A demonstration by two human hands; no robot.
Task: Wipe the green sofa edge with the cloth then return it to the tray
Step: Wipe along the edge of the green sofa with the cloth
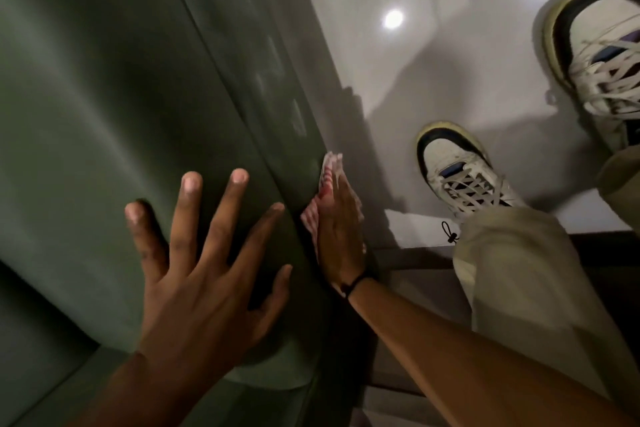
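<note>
The green sofa (104,114) fills the left half of the head view, its outer edge (294,121) running down toward the floor. My left hand (204,270) lies flat on top of the sofa with its fingers spread and nothing in it. My right hand (341,236) presses a red and white checked cloth (327,172) flat against the sofa's side face, fingers pointing away from me. Most of the cloth is hidden under that hand. No tray is in view.
A glossy pale floor (415,80) lies to the right of the sofa, with ceiling lights mirrored in it. My two white and black sneakers (460,177) and beige trouser legs (519,281) stand close to the sofa's side.
</note>
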